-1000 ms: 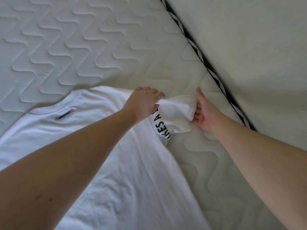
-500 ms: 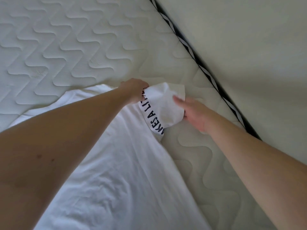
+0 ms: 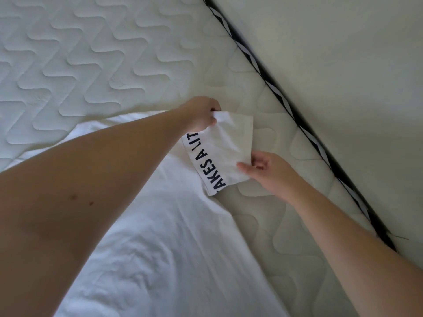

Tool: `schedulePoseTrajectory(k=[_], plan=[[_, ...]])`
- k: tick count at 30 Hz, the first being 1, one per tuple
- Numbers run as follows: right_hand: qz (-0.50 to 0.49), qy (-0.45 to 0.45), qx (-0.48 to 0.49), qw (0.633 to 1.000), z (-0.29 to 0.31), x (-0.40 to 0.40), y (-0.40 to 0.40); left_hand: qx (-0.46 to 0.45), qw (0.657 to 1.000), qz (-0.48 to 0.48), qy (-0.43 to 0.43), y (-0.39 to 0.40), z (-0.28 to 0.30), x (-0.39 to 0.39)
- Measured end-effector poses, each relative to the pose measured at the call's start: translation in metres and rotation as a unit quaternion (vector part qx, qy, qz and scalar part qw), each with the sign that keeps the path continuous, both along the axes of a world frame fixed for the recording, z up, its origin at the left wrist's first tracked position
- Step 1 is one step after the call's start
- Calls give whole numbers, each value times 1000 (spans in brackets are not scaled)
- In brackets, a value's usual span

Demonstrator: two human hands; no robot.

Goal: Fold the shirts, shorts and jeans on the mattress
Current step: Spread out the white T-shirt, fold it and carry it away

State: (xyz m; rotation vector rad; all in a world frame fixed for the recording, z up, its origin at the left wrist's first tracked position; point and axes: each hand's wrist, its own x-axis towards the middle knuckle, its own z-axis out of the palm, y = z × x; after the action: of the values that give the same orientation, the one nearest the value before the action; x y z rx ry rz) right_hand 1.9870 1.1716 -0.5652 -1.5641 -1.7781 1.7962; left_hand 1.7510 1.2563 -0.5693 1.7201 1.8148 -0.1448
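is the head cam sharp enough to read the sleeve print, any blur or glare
Head view: soft, even light with no glare. The black print on the sleeve reads clearly, though only partly in view. The left hand and right hand look slightly soft. The wide lens bends the mattress edge trim.

White shirt (image 3: 174, 259), perhaps navy lettering (image 3: 209, 167)

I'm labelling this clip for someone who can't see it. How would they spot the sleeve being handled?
On the quilted mattress lies a white shirt. Its sleeve sticks out toward the striped edge, held between the left hand and right hand. It alone carries black lettering.
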Motion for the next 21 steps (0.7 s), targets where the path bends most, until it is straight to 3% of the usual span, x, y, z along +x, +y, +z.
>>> schedulePoseTrajectory(k=[3,7,10,13,16,18,21], plan=[[37,64,-100,992,-6,-4,-15,-24,1000,-7,-15,2,1,10],[-9,-79,-8,997,-20,-9,-22,-22,999,-30,-6,12,3,29],[-131,-95,8,987,-23,-15,-24,21,999,0,-31,19,8,34],[-160,-144,77,973,-25,-22,-20,42,997,40,-54,20,11,29],[-207,-119,61,969,-28,-26,-14,24,995,64,-71,19,10,25],[-178,-127,35,975,-26,-25,-8,2,995,62,-80,18,13,28],[-35,-231,12,972,-21,-24,6,-13,998,21,-56,20,18,37]])
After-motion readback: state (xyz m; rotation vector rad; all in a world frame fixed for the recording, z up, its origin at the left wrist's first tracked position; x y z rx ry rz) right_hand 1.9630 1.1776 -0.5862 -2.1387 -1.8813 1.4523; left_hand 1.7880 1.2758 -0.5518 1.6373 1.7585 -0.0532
